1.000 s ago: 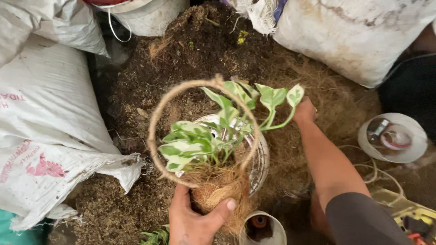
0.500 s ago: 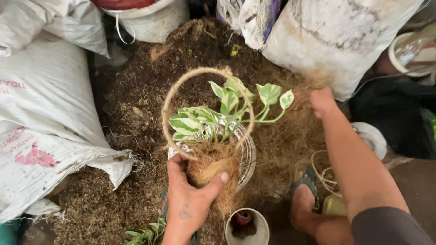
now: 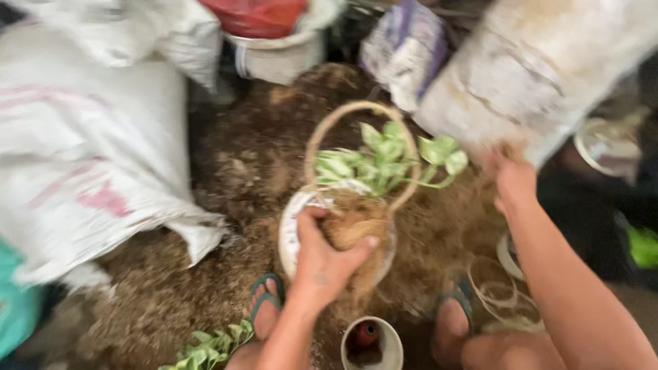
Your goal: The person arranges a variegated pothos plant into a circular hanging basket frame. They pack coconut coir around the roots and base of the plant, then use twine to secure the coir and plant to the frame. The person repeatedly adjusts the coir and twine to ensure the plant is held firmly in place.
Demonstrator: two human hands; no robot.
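Observation:
My left hand grips a ball of brown coconut fibre that holds a small plant with green and white leaves. A loop of brown rope arches over the plant. The ball hangs above a white round pot. My right hand reaches out to the right, into the brown fibre beside a big white sack; I cannot tell whether it holds anything. The picture is blurred.
A heap of brown fibre and soil covers the ground. White sacks lie at left, a white bucket at the back. My feet in sandals stand near a small white cup. Green leaves lie at the bottom.
My right hand has moved right and back toward the big sack. The plant ball stays in my left hand while the view has shifted.

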